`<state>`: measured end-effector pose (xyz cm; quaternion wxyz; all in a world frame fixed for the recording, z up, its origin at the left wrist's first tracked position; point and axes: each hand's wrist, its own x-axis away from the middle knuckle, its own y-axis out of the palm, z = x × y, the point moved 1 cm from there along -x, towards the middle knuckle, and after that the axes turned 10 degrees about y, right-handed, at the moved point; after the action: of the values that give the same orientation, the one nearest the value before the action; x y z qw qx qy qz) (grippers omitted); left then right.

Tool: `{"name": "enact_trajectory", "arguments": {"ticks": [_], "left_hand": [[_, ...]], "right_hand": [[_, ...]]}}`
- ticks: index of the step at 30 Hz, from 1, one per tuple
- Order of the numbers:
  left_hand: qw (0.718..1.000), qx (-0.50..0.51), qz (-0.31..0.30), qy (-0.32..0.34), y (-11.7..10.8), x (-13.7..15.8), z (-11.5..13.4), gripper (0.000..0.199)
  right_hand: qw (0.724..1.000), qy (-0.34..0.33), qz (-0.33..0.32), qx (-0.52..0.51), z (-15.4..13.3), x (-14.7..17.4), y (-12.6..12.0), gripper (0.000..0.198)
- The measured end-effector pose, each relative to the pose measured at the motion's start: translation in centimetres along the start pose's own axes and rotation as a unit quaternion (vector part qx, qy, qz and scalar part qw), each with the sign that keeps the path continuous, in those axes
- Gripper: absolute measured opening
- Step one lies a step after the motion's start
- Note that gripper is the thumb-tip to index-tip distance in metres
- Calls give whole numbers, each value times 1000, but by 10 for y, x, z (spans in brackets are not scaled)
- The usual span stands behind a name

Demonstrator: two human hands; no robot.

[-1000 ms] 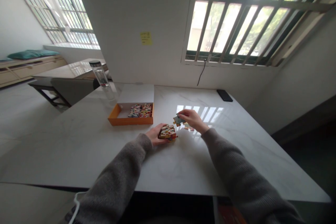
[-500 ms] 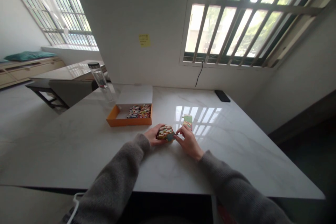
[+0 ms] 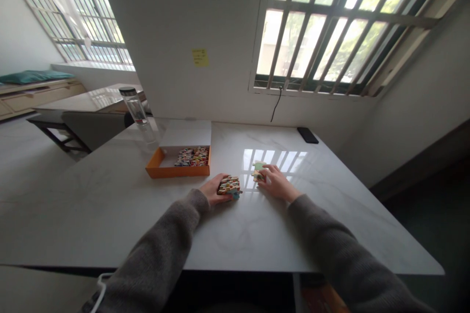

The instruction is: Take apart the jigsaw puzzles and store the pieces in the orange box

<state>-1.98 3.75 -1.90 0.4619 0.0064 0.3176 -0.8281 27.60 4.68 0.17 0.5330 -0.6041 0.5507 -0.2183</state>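
Puzzle pieces [image 3: 258,166] lie partly hidden by our right hand [image 3: 275,182]; we cannot tell whether it pinches one or merely touches them. Just left of them, our left hand [image 3: 214,190] firmly grasps a thick stack [image 3: 228,184] of more pieces. An open orange box [image 3: 178,171] and black phone [image 3: 307,135] rest on our white marbled table [image 3: 235,239], below a barred window [image 3: 323,34].

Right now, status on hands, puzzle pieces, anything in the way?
Left hand gripping puzzle stack. Right hand at green puzzle piece on table, grip unclear. Open orange box beyond left hand, not between hands.
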Motion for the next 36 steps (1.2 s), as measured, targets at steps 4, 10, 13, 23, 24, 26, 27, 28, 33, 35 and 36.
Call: {"name": "enact_trajectory", "arguments": {"ticks": [4, 10, 13, 23, 24, 26, 27, 28, 33, 35, 36], "left_hand": [[1000, -9, 2, 3, 0, 0, 0, 65], [1000, -7, 1, -1, 1, 0, 0, 66], [1000, -17, 1, -1, 0, 0, -1, 66], [996, -79, 26, 14, 1, 1, 9, 62], [995, -98, 32, 9, 3, 1, 11, 62], [990, -134, 46, -7, 6, 0, 15, 62], [987, -149, 53, -16, 8, -1, 17, 63], [985, -160, 59, -23, 10, -2, 18, 63], [982, -169, 76, -28, 13, -7, 16, 63], [987, -140, 77, -26, 10, -7, 14, 71], [989, -118, 78, -31, 9, -6, 13, 77]], "right_hand": [[996, 25, -55, 69, 2, -11, 2, 42], [978, -17, -65, 197, -23, -17, 1, 30], [977, 22, -74, 196, -25, -23, -5, 30], [982, 100, -111, 117, -60, -30, 0, 8], [986, 115, -98, 70, -65, -25, 4, 9], [984, 151, -52, -76, -77, -14, 11, 17], [974, 161, -21, -155, -84, -8, 15, 22], [963, 162, 12, -217, -90, -2, 17, 28], [950, 138, 79, -268, -118, 9, 24, 47], [950, 139, 78, -270, -123, 6, 29, 47], [949, 138, 82, -273, -124, 5, 32, 46]]}}
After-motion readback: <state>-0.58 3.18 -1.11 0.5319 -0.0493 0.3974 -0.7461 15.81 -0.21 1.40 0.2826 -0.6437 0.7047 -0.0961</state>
